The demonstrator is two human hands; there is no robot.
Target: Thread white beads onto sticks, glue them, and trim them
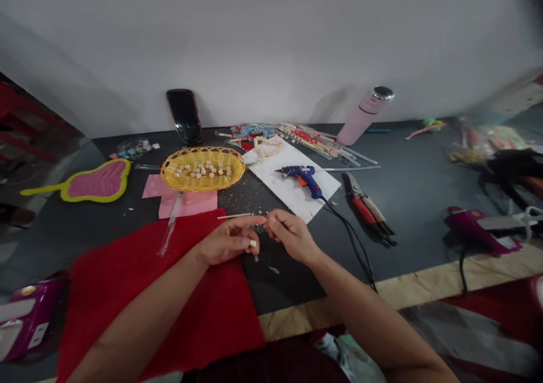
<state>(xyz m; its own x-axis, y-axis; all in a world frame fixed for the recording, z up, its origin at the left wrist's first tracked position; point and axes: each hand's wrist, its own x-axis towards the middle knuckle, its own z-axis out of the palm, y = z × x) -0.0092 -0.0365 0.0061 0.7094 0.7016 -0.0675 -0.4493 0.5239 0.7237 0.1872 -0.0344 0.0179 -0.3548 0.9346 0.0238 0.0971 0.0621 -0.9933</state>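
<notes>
My left hand [231, 239] pinches a small cream-coloured block [253, 243] between thumb and fingers, its index finger stretched toward the right. At that fingertip, the fingers of my right hand [292, 236] are pressed together; whatever they hold is hidden. A thin pale stick [235, 216] shows just beyond my left hand. Past the hands, a yellow woven basket [169, 182] contains several similar small blocks. To its right, a blue glue gun [303, 175] rests on a white sheet [271, 173], near a heart-shaped outline of small pale pieces [268, 147]. Crumbs lie scattered around the hands.
Red cloth [169, 309] covers the front left. Red-handled pliers-like cutters [367, 205] lie right of the glue gun's cord [354, 239]. A phone [185, 117] leans on the wall; a pink bottle [360, 120] tilts against it. A yellow-rimmed pink paddle [99, 180] lies left.
</notes>
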